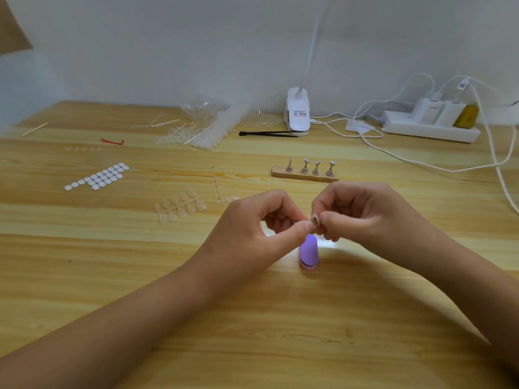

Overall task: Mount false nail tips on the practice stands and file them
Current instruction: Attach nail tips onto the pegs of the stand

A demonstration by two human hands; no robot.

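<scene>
Centrally, the left hand [252,228] and right hand [362,217] each pinch one small practice stand [314,220] in a fingertip grip, just above a purple buffer block [309,252] lying on the desk [252,332]. Beyond them sits the wooden base [297,176] holding four metal stands [305,166].

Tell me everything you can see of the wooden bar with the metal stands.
The wooden bar is a pale flat strip lying on the table just beyond the left hand and right hand, which pinch a small piece together. Four silvery metal stands sit upright on it in a row, each with a flared foot, thin stem and tilted head. Its left end is bare. Neither hand touches it. Whether any head carries a tip is too small to tell.
</scene>
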